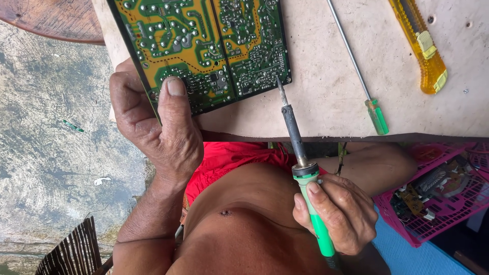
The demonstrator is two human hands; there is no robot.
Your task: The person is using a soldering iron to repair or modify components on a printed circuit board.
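A green and yellow circuit board (204, 46) lies solder side up on a pale worktable (326, 97). My left hand (158, 122) grips its near left corner, thumb pressed on top. My right hand (336, 214) holds a soldering iron (300, 163) by its green handle. The iron's metal tip touches the board's near right corner.
A long screwdriver with a green handle (377, 116) and a yellow utility knife (423, 46) lie on the table to the right. A pink crate (438, 203) with electronic parts stands below right. A concrete floor (46, 142) lies to the left, with a dark wicker object (71, 252) lower left.
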